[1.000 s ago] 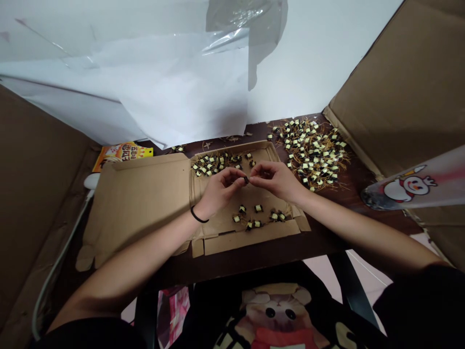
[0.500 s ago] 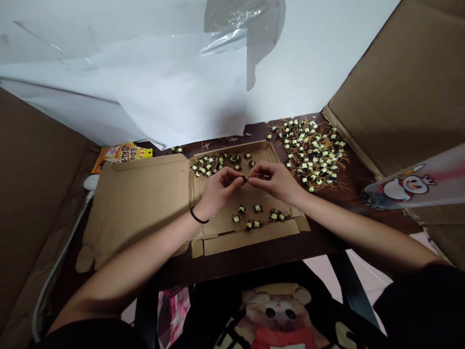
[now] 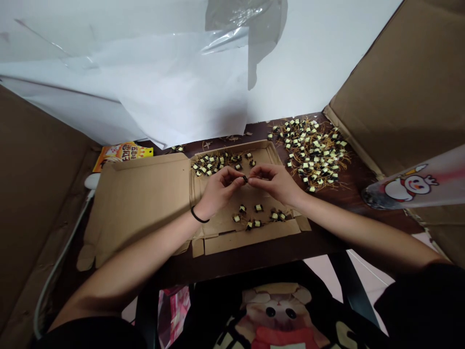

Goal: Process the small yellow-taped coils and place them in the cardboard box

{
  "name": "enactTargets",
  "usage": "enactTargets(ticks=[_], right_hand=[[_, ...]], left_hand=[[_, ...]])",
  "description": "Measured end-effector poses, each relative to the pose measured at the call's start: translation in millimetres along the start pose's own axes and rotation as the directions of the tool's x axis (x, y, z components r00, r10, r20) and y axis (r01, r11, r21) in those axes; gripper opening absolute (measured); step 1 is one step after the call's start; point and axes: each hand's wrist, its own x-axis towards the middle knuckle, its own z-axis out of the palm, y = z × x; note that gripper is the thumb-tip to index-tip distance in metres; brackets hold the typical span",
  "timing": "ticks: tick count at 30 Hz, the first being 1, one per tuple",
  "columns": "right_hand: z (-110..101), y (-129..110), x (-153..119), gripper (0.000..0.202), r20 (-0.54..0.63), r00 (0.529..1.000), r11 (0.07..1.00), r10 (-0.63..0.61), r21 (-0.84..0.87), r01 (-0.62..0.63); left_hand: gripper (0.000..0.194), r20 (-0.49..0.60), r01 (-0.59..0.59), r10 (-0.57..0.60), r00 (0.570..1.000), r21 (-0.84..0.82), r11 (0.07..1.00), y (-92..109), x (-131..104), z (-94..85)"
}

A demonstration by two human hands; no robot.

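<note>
One small dark component is held between both hands over the open cardboard box; take that piece as the clock's centre. The left hand has its grip pinched on the component; the right hand closes its grip narrowly on what looks like the thin wire. At ten o'clock in the box sits a dense cluster of similar yellow-topped pieces; from five to six, a loose scatter. At two o'clock, on the table, spreads a far larger heap, wires splayed. This piece seems midway through handling; which group is finished and which waits, I cannot tell.
</note>
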Motion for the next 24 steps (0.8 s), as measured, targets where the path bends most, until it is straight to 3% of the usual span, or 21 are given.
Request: enactTargets(ticks=[6,13,19,24], right_hand=[[-0.4,-1.4,0.6,0.016,0.014,1.0,0.999,0.0,0.034,-0.001],[1.9,1.3,-0.9,0.019,-0.058,0.998,0.998,-0.016,-0.055,0.013],[3.7,2.5,-2.3,0.014,-0.094,0.994,0.996,-0.046,-0.086,0.038],[5.6,2.7,-1.0,0.01,-0.065,0.997,0.999,-0.04,-0.017,0.039]], left_hand=[[0.026,0.019,0.013,-0.013,1.0,-0.023,1.0,1.9,-0.1,-0.8],[0.028,0.013,0.025,-0.025,1.0,-0.023,0.999,2.6,-0.3,-1.0],[0.017,-0.067,0.041,-0.038,0.997,0.039,0.998,0.1,-0.1,-2.3],[0.01,-0.094,-0.041,0.047,0.994,0.063,0.997,-1.7,1.3,-3.6]])
